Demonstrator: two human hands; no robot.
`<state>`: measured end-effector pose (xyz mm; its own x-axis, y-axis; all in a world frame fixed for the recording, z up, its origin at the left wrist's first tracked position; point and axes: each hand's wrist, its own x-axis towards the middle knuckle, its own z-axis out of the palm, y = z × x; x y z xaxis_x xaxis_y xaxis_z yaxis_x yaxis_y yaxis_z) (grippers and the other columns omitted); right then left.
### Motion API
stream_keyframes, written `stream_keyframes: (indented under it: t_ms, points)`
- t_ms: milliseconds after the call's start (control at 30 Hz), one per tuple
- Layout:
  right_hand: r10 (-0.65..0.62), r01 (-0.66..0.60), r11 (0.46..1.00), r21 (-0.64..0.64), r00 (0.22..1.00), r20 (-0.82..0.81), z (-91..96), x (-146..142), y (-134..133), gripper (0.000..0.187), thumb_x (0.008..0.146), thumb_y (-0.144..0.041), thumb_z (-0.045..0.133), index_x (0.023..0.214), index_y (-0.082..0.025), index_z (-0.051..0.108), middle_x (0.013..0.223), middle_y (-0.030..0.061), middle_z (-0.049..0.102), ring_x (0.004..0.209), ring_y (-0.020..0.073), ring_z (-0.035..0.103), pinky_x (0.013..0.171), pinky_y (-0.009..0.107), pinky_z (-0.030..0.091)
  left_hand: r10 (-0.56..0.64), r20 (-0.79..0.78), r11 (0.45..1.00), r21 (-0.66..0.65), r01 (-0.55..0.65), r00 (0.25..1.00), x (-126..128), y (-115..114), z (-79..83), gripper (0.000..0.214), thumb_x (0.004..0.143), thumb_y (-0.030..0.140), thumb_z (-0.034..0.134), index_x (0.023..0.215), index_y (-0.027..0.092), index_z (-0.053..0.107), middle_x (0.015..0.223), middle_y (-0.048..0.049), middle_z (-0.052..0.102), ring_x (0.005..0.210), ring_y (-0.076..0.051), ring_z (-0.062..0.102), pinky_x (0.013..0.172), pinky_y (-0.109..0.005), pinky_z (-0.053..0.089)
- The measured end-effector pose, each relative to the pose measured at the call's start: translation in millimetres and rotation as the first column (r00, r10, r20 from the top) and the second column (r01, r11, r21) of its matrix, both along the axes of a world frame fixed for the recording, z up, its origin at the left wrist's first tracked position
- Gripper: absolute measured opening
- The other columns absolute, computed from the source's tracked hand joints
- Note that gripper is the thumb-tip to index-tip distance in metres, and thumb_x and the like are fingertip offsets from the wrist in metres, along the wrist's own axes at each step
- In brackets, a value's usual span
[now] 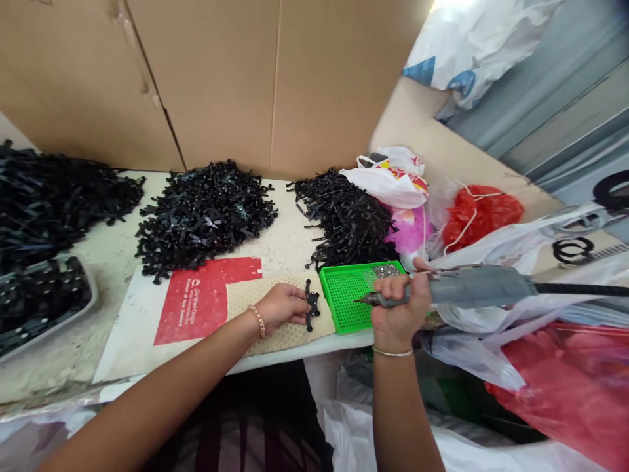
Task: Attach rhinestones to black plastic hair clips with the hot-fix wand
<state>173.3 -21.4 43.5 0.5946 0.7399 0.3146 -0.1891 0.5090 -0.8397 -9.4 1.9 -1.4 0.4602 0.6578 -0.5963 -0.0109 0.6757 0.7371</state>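
Note:
My left hand pinches a small black plastic part over a tan textured mat. The part has a long bar on one side and short arms on the other. My right hand is wrapped around a grey electric screwdriver, its thin tip pointing left. That tip hovers over a green perforated tray, where a heap of small silvery pieces, likely screws, lies at the far right corner. A black cable runs from the tool's back end to the right.
Behind the mat lie piles of black parts: a middle heap, a right heap and a left heap. A white bin holds more at left. Cardboard stands at the back; plastic bags crowd the right.

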Motion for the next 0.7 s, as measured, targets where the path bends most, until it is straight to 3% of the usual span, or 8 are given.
stream_keyframes:
  t_ms: [133, 233, 700]
  points:
    - [0.167, -0.171, 0.983, -0.069, 0.984, -0.059, -3.3, -48, 8, 0.035, 0.075, -0.047, 0.068, 0.093, -0.021, 0.053, 0.045, -0.0111, 0.031, 0.039, 0.008, 0.029, 0.045, 0.021, 0.034, 0.005, 0.02, 1.0, 0.022, -0.005, 1.0, 0, 0, -4.4, 0.01, 0.058, 0.011, 0.073, 0.066, 0.011, 0.067, 0.064, -0.0029, 0.066, 0.058, -0.011, 0.062, 0.061, -0.024, 0.054]
    - [0.221, -0.228, 0.968, -0.102, 0.972, -0.076, -12.3, -66, 13, 0.034, 0.075, -0.045, 0.068, 0.093, -0.021, 0.052, 0.046, -0.0109, 0.033, 0.04, 0.0078, 0.03, 0.045, 0.021, 0.033, 0.001, 0.041, 1.0, 0.029, -0.002, 0.999, 0, 0, -5.3, 0.013, 0.056, 0.013, 0.074, 0.066, 0.011, 0.066, 0.06, -0.0003, 0.062, 0.056, -0.01, 0.059, 0.06, -0.024, 0.054]
    - [0.222, -0.228, 0.969, -0.089, 0.972, -0.072, -21.5, -69, 15, 0.029, 0.078, -0.04, 0.067, 0.092, -0.02, 0.053, 0.047, -0.0105, 0.035, 0.041, 0.0073, 0.032, 0.047, 0.02, 0.035, -0.002, 0.041, 0.999, 0.046, 0.0, 0.999, 1, 0, -4.9, 0.007, 0.06, 0.008, 0.066, 0.065, 0.011, 0.063, 0.06, 0.0002, 0.06, 0.056, -0.01, 0.059, 0.058, -0.023, 0.054]
